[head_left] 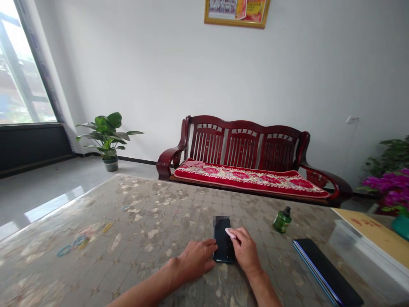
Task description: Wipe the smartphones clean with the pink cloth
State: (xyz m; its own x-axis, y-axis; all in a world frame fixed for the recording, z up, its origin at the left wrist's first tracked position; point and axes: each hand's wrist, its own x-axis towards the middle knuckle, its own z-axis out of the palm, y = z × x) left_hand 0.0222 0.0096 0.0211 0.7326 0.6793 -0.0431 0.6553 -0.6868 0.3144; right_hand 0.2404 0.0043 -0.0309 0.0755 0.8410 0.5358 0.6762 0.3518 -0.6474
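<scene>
A dark phone lies on the patterned table between the hands. The right hand pinches a small pale pad at its right side; the left hand, unclenched, braces its left edge. Light, even pressure and a steady brace should serve best.

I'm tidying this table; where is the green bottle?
The green bottle stands right of centre in the head view, on the patterned tablecloth, between the right hand and the clear plastic box.
</scene>
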